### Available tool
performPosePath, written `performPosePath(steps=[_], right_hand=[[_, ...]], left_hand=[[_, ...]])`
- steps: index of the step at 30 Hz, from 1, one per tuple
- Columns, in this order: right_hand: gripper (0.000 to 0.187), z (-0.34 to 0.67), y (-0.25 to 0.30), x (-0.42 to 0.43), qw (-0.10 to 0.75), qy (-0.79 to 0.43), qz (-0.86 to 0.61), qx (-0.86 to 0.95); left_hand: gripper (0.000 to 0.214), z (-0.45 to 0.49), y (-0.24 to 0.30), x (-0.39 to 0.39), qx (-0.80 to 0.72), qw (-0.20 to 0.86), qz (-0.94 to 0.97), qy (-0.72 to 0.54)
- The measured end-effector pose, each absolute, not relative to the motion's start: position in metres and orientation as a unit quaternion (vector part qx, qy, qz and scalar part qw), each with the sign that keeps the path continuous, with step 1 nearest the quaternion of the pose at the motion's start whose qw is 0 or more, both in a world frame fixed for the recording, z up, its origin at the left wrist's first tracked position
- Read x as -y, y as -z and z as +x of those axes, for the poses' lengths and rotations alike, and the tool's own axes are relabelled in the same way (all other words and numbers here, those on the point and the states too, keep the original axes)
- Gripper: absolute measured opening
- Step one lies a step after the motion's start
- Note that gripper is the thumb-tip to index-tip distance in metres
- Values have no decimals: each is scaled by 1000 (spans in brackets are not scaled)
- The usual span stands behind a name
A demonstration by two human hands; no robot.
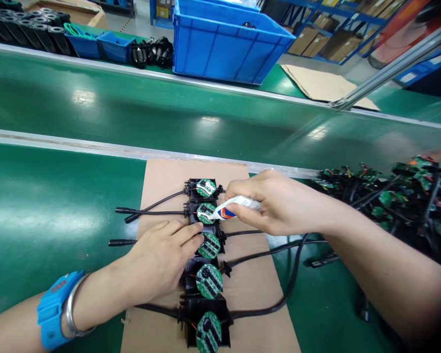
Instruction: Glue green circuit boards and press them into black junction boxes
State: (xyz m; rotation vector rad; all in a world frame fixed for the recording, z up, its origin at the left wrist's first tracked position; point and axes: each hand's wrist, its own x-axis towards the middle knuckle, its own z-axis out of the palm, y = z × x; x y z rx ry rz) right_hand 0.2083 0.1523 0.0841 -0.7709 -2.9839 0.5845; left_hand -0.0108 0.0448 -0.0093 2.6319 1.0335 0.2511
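Note:
Several black plastic housings stand in a column, each with a round green circuit board and black cables. My right hand (275, 202) grips a white squeeze tube (238, 203) with an orange and blue label. Its nozzle touches the second circuit board (205, 213) from the top, which bears some white paste. White paste also covers part of the topmost circuit board (206, 188). My left hand (165, 255) lies flat across the housings, fingertips at the edge of the third circuit board (209, 245); its thumb is hidden. The fourth board (209, 281) and the lowest board (208, 333) show no paste.
Under the housings lies a cardboard sheet (250, 284) on the green table (59, 206). A pile of wired circuit boards (400, 201) is at the right. Beyond a metal-edged ledge stand a large blue crate (220, 44), small blue bins (115, 46) and black cylindrical parts (33, 32).

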Motion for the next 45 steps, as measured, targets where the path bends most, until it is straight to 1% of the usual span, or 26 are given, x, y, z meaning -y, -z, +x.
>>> performPosePath(steps=[15,23,26,31,34,38,40,42,45], right_hand=[[18,213,-85,-162,5,-190,-264,946],[18,207,-79,-168,6,-185,-266,946],[18,208,-78,-168,9,-182,-271,945],[20,216,-82,-163,8,-182,-281,942],[19,224,-87,-157,21,-186,-292,938],[9,229,-90,-143,68,-224,-291,928],[7,226,-88,-135,75,-258,-274,924],[8,220,-83,-129,65,-283,-258,922],[13,208,-74,-123,45,-288,-235,927]], left_hand=[[40,-12,3,-43,-345,152,920,-106],[45,-15,7,-38,-330,161,925,-100],[46,-17,6,-37,-315,161,929,-110],[41,-20,1,-33,-293,151,933,-144],[40,-20,0,-30,-283,147,935,-154],[41,-19,1,-26,-269,146,941,-141],[41,-18,2,-24,-265,152,943,-130],[42,-18,2,-22,-261,158,945,-121],[44,-17,2,-21,-260,162,945,-112]])
